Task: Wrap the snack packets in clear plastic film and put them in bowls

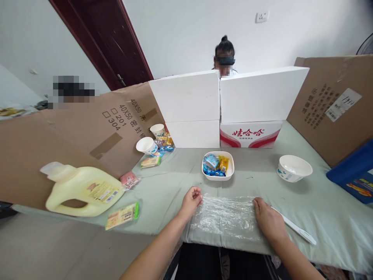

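A crinkled sheet of clear plastic wrap (225, 216) lies flat on the pale green cloth at the table's near edge. My left hand (190, 202) pinches its upper left corner between closed fingers. My right hand (268, 221) presses flat on its right edge. Just beyond the wrap stands a white square bowl (230, 173) holding several blue and yellow wrapped sweets. A long white tool (294, 227) lies on the cloth close to my right hand.
A yellow detergent jug (83, 190) lies at the left with snack packets (122, 216) near it. Two paper cups (147, 146) and loose sweets sit by the cardboard wall. A round white bowl (294, 168) stands right. White boxes (221, 101) screen a seated person (224, 58). A blue box (354, 173) sits far right.
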`<act>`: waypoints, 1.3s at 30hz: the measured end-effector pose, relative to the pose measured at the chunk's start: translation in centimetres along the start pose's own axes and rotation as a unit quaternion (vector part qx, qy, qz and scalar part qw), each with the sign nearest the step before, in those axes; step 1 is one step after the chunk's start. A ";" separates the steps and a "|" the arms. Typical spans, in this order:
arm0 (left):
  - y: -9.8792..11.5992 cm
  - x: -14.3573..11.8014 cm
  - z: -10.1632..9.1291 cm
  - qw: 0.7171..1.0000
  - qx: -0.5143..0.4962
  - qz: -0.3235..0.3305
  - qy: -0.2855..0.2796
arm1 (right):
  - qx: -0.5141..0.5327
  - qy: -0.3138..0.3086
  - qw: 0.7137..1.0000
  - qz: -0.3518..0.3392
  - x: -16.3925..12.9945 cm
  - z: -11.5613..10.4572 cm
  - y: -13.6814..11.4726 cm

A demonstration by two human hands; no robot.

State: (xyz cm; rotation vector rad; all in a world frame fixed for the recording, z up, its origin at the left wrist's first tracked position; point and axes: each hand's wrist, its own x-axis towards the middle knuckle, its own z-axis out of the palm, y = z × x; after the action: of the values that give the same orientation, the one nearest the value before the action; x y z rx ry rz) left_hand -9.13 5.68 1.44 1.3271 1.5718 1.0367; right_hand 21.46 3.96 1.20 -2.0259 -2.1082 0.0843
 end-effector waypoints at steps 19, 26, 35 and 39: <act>3.7 0.5 0.6 0.895 0.439 0.046 -0.061 | -0.063 0.090 0.993 -0.046 0.3 -0.6 0.0; 5.3 0.5 -0.9 0.866 0.490 0.095 -0.015 | 0.052 0.097 0.961 -0.254 0.0 1.7 -3.7; 1.5 -3.0 2.8 0.829 0.444 0.289 -0.177 | 0.027 -0.019 0.952 -0.303 0.1 2.8 -3.8; -0.3 -1.9 0.3 0.830 0.488 0.230 -0.142 | 0.012 0.005 0.969 -0.245 0.1 3.3 -1.4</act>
State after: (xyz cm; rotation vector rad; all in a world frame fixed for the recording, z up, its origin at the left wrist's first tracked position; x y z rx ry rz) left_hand -8.69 3.80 1.24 2.5111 1.6175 0.1667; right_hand 19.48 4.30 -1.72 -1.4311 -2.5145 0.0202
